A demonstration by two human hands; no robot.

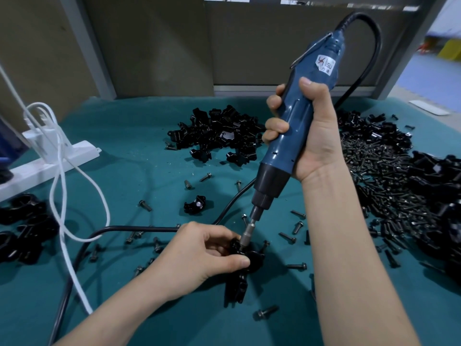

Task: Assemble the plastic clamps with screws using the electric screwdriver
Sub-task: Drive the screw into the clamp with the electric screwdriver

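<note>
Right grip: the right hand (306, 136) wraps the blue barrel of the electric screwdriver (296, 126), fingers curled round one side and thumb laid up the other. The tool is tilted, tip down.
Left grip: the left hand (199, 253) pinches a black plastic clamp (252, 258) between thumb and fingers at the table's (124, 151) near middle.
Contact: the bit (245, 236) meets the clamp's top; the screw under it is hidden.
Screws: a screw heap (381, 176) spreads toward the right edge, and loose screws (265, 313) lie scattered around the held clamp.
Clamp parts: a far pile (219, 133) sits mid-table toward the far edge, a right pile (441, 196) at the right edge, and a left cluster (22, 228) at the left edge.
Single clamp: a lone clamp (198, 204) lies just beyond the left hand.
Cables: a black cord (124, 229) runs from the near-left corner to behind the left hand. A white cable (59, 196) loops down from the power strip (50, 161) at the far left.
Open room: green cloth shows between the far pile and the left cluster, and between the forearms at the near edge.
</note>
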